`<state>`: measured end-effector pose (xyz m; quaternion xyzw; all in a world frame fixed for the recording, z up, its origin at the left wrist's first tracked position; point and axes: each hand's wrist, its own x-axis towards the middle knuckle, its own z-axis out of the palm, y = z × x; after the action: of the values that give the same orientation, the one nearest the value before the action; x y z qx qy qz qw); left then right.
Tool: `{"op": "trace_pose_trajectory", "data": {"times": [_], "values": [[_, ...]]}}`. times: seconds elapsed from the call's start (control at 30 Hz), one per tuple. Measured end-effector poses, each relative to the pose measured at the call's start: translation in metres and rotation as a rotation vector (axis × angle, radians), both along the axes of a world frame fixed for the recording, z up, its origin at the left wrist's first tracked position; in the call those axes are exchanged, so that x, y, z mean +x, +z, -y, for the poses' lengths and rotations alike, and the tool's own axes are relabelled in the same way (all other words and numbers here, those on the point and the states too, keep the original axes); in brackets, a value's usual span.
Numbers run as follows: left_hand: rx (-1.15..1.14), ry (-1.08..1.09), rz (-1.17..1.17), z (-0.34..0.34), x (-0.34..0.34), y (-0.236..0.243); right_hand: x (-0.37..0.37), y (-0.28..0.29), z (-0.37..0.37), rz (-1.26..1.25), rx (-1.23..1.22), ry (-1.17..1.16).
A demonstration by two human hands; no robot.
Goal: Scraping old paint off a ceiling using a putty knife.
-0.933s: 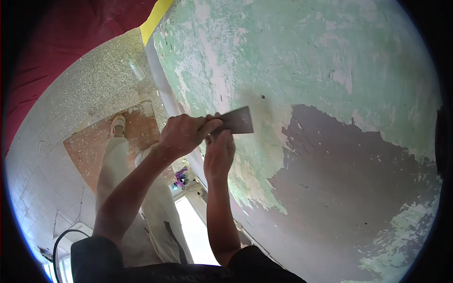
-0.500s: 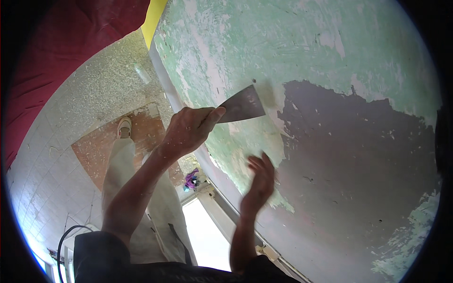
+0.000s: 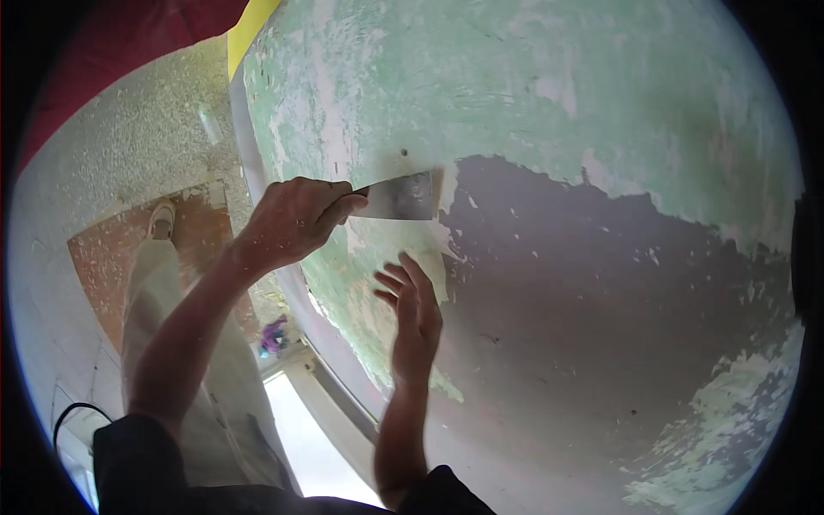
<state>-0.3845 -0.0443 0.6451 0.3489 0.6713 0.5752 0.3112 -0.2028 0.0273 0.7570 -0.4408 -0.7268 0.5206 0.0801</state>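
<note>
My left hand (image 3: 296, 219) is wrapped around the handle of a wide-bladed scraper (image 3: 402, 197). Its metal blade points right, and its straight edge lies at or just over the wall (image 3: 506, 94), close to the border of the painted area; firm contact cannot be made out. Pale green, flaking paint covers the upper wall, while a bare grey patch (image 3: 584, 283) spreads to the right. Below the blade, my right hand (image 3: 416, 322) is held up before the wall, fingers apart and nothing in it.
Paint chips litter the floor (image 3: 146, 129) and a brown board (image 3: 99, 266) under my feet. A clear bottle (image 3: 209, 124) lies near the wall's foot. Dark red sheeting (image 3: 94, 69) is at upper left, a purple bundle (image 3: 274, 335) by the wall, and a bright window (image 3: 313, 438) below.
The view has shifted, so the scene sits further left. The scraper's blade has turned more level and come nearer the grey patch's edge. My right hand's fingers have spread.
</note>
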Motion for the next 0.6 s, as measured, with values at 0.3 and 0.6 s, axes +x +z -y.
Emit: {"op": "trace_pose_trajectory", "data": {"times": [0.3, 0.6], "values": [[0.018, 0.109, -0.297, -0.011, -0.01, 0.005, -0.075, -0.057, -0.008, -0.465, -0.367, -0.213], [-0.031, 0.097, -0.397, -0.015, -0.013, 0.004, -0.082, -0.068, -0.021, -0.526, -0.379, -0.219]]}}
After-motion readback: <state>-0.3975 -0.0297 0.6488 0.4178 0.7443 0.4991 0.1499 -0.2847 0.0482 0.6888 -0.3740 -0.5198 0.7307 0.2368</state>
